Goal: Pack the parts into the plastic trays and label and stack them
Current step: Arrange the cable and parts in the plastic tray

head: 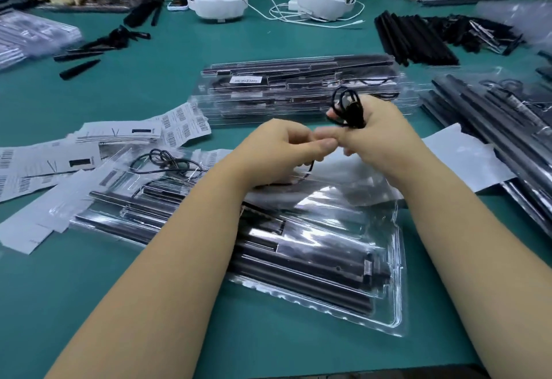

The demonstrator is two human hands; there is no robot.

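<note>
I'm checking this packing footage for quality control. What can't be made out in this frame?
- Head view: print on the label sheets is too small to read.
- Loose end of the black cord gripped by the right hand is hidden behind the left hand.
- Near tray: the forearms cover its middle compartments.

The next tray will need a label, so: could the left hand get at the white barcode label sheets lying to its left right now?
Probably yes, once freed. The white barcode label sheets lie uncovered on the green table, nothing between, but the left hand is pinching the black coiled cord with the right hand.
</note>
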